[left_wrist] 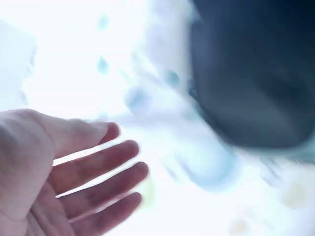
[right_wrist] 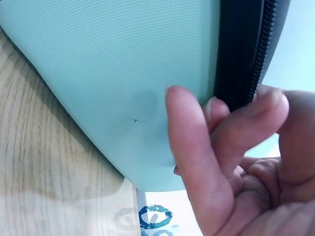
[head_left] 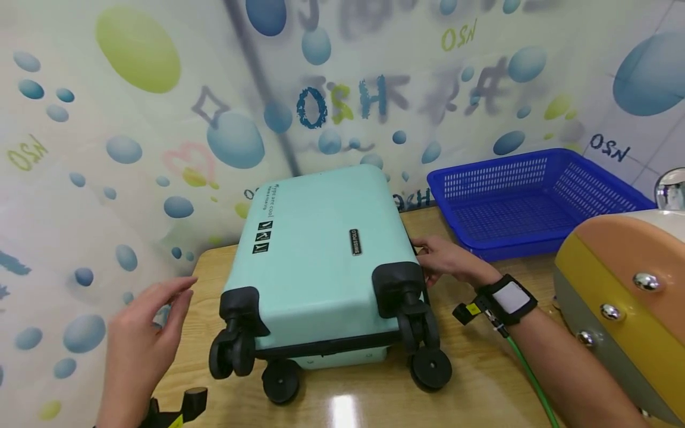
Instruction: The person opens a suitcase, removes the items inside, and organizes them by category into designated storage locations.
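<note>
A mint-green hard-shell suitcase (head_left: 321, 255) lies flat on the wooden table (head_left: 374, 398), its black wheels (head_left: 430, 368) toward me. My right hand (head_left: 444, 261) is at the case's right side, near the wheel housing. In the right wrist view its curled fingers (right_wrist: 231, 147) and thumb pinch at the black zipper strip (right_wrist: 246, 49) along the case's shell (right_wrist: 108, 73). My left hand (head_left: 144, 333) hovers in the air left of the case, fingers straight and spread, touching nothing. The left wrist view shows the same open left hand (left_wrist: 74, 172) against a blurred, bright background.
A blue plastic basket (head_left: 508, 220) stands at the back right of the table. A large orange, yellow and grey object with metal studs (head_left: 615, 279) fills the right edge. A bubble-patterned wall covering (head_left: 134, 148) rises close behind and to the left.
</note>
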`<action>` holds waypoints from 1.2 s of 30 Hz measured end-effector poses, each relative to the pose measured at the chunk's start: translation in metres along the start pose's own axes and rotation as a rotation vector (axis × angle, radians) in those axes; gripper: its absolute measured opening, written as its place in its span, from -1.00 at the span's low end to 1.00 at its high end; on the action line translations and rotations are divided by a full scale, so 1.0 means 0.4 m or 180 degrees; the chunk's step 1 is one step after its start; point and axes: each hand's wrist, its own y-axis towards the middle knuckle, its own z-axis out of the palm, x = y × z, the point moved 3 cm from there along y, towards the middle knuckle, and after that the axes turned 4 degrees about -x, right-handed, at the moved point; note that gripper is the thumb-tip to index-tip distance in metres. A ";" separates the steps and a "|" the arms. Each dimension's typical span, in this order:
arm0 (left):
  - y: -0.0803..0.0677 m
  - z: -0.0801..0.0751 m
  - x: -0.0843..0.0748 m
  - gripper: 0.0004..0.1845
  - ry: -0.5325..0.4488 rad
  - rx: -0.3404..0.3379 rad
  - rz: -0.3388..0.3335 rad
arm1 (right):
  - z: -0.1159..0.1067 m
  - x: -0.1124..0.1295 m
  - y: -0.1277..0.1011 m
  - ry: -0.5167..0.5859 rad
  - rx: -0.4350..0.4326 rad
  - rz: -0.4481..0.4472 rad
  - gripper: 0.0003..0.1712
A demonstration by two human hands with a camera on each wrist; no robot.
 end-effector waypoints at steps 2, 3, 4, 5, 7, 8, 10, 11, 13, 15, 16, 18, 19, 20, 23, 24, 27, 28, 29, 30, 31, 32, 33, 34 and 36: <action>0.018 -0.015 -0.078 -0.77 -0.0081 0.0050 0.0340 | 0.000 0.001 0.002 0.0020 0.0021 -0.0019 -0.24; 0.024 -0.015 -0.118 -0.69 -0.0111 0.0134 0.0518 | 0.000 0.001 0.002 0.0023 0.0025 -0.0018 -0.25; 0.029 -0.010 -0.157 -0.60 -0.0168 0.0248 0.0708 | 0.000 0.002 0.002 0.0015 0.0037 -0.0034 -0.27; 0.032 0.000 -0.195 -0.57 -0.0227 0.0382 0.0902 | 0.000 0.002 0.002 -0.0004 0.0045 -0.0049 -0.27; 0.037 0.033 -0.262 -0.54 -0.0305 0.0711 0.1205 | -0.001 0.003 0.000 -0.0051 0.0035 -0.0044 -0.27; 0.038 0.054 -0.290 -0.50 -0.0319 0.0898 0.1320 | -0.003 0.002 -0.002 -0.0072 0.0028 -0.0031 -0.26; 0.041 0.102 -0.335 -0.33 -0.0312 0.1276 0.1490 | -0.004 0.004 -0.005 -0.0132 0.0023 -0.0023 -0.24; 0.043 0.128 -0.353 -0.22 -0.0293 0.1430 0.1560 | -0.004 0.004 -0.006 -0.0148 0.0017 -0.0007 -0.23; 0.047 0.182 -0.381 -0.09 -0.0237 0.1673 0.1719 | -0.004 0.006 -0.006 -0.0146 0.0015 0.0014 -0.22; 0.053 0.238 -0.405 0.01 -0.0172 0.1887 0.1860 | -0.004 0.006 -0.005 -0.0133 0.0028 0.0030 -0.22; 0.055 0.265 -0.417 0.05 -0.0137 0.1953 0.1943 | -0.004 0.005 -0.003 -0.0117 0.0035 0.0040 -0.23; 0.057 0.314 -0.439 0.04 -0.0047 0.2039 0.2084 | -0.003 0.004 -0.001 -0.0085 0.0058 0.0067 -0.23; 0.058 0.335 -0.450 -0.02 0.0027 0.2048 0.2148 | -0.003 0.003 -0.001 -0.0071 0.0075 0.0066 -0.23; 0.058 0.354 -0.461 -0.08 0.0113 0.2033 0.2214 | -0.002 0.003 0.000 -0.0053 0.0090 0.0073 -0.23; 0.056 0.390 -0.487 -0.41 0.0377 0.1801 0.2425 | 0.001 0.002 -0.001 0.0011 0.0126 0.0046 -0.21; 0.057 0.399 -0.494 -0.52 0.0492 0.1722 0.2484 | 0.001 0.002 -0.001 0.0021 0.0120 0.0028 -0.21; 0.062 0.418 -0.513 -0.77 0.0734 0.1570 0.2634 | 0.000 0.003 -0.002 0.0046 0.0097 -0.0036 -0.25; 0.066 0.424 -0.518 -0.79 0.0792 0.1552 0.2678 | -0.001 0.003 -0.003 0.0051 0.0082 -0.0048 -0.27; 0.070 0.428 -0.522 -0.80 0.0828 0.1541 0.2718 | -0.003 0.003 -0.003 0.0056 0.0063 -0.0058 -0.30; 0.075 0.431 -0.524 -0.80 0.0859 0.1534 0.2758 | -0.004 0.002 -0.003 0.0057 0.0055 -0.0068 -0.33; 0.079 0.433 -0.526 -0.81 0.0860 0.1537 0.2784 | -0.005 0.002 -0.003 0.0067 0.0053 -0.0073 -0.36; 0.084 0.434 -0.528 -0.82 0.0848 0.1547 0.2803 | -0.006 0.001 -0.003 0.0077 0.0038 -0.0069 -0.38; 0.088 0.432 -0.528 -0.83 0.0828 0.1569 0.2806 | -0.007 0.000 -0.003 0.0085 0.0022 -0.0053 -0.38; 0.092 0.429 -0.528 -0.85 0.0784 0.1607 0.2787 | -0.007 -0.001 -0.003 0.0075 0.0010 -0.0047 -0.37; 0.104 0.418 -0.527 -0.82 0.0690 0.1693 0.2736 | -0.008 -0.004 -0.006 0.0059 -0.0022 -0.0014 -0.35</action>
